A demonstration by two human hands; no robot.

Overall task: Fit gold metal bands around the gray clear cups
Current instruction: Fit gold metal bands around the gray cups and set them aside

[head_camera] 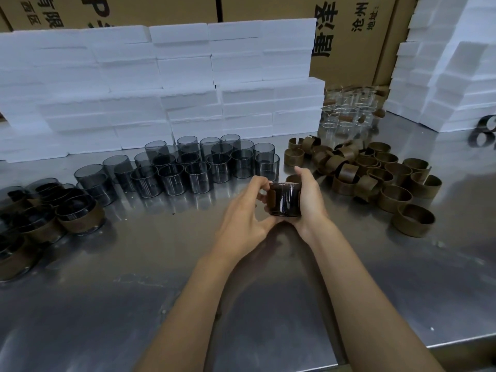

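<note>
We reach both bare forearms forward, wrists nearly meeting. Our left hand [248, 208] curls its fingers [261, 183] and thumb from the left; our right hand [308, 194] cups from the right, thumb up, both gripping one item between them.

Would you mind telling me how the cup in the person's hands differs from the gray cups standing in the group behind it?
The held cup is gripped between the left hand and right hand; the grouped gray cups stand untouched on the steel table. The held cup has a gold band round it and looks dark brown; the grouped cups are bare and see-through gray. Both kinds are short, straight-walled cylinders, open end up.
</note>
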